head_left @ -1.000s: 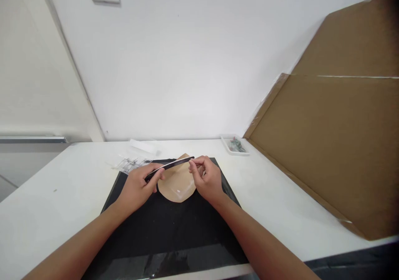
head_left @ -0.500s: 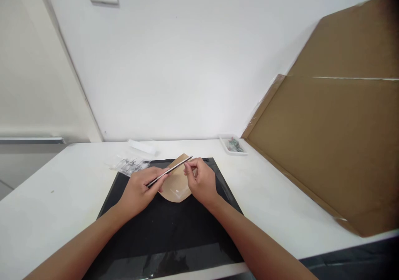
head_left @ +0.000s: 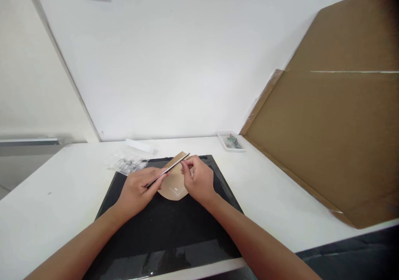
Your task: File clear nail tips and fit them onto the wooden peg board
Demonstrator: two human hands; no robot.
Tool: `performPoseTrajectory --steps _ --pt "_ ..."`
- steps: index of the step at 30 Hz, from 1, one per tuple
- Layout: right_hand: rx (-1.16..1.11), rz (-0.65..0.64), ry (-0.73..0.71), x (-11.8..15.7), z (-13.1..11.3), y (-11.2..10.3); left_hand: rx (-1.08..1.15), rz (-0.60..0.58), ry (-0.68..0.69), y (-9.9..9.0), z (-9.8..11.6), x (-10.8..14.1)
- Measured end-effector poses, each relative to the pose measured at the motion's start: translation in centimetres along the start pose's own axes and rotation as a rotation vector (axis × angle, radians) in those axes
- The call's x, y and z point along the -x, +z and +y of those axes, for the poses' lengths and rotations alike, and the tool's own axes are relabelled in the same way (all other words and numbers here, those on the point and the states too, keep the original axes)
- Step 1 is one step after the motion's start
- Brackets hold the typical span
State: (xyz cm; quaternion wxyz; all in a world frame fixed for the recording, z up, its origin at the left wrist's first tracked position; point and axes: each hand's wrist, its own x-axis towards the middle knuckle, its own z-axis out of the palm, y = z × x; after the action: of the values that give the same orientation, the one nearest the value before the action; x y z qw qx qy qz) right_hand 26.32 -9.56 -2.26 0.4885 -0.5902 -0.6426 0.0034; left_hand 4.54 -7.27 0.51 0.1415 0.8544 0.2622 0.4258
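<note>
My left hand (head_left: 139,188) grips a thin, flat, dark piece with a pale edge (head_left: 168,168), tilted so that its far end points up and to the right. The thumb and fingers of my right hand (head_left: 199,178) are pinched at that far end; what lies between them is too small to make out. Below both hands is a tan sheet with a rounded lower edge (head_left: 173,190) and a small shiny patch. It rests on a black mat (head_left: 165,230), partly hidden by my hands.
Clear plastic packaging with thin dark parts (head_left: 131,163) lies left of the mat, with a white strip (head_left: 140,146) behind it. A white tray (head_left: 240,149) holding small greenish items stands at the back right. A large cardboard panel (head_left: 327,138) leans along the right side.
My right fingertips have shifted slightly along the edge near the far end of the dark piece. The left hand keeps its hold. The whole view has moved a little.
</note>
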Motion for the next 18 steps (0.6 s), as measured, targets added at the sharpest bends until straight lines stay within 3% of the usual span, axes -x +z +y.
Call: performPoseTrajectory --steps 10,15,18 --pt "-0.004 0.006 -0.03 -0.19 -0.52 0.18 -0.016 0.034 0.03 0.15 0.21 0.04" --pt "0.007 -0.017 -0.139 -0.31 -0.72 0.11 -0.027 0.031 0.05 0.24 0.17 0.08" --pt "0.015 0.012 -0.107 -0.26 -0.78 0.24 -0.037 0.051 0.059 0.27 0.16 0.14"
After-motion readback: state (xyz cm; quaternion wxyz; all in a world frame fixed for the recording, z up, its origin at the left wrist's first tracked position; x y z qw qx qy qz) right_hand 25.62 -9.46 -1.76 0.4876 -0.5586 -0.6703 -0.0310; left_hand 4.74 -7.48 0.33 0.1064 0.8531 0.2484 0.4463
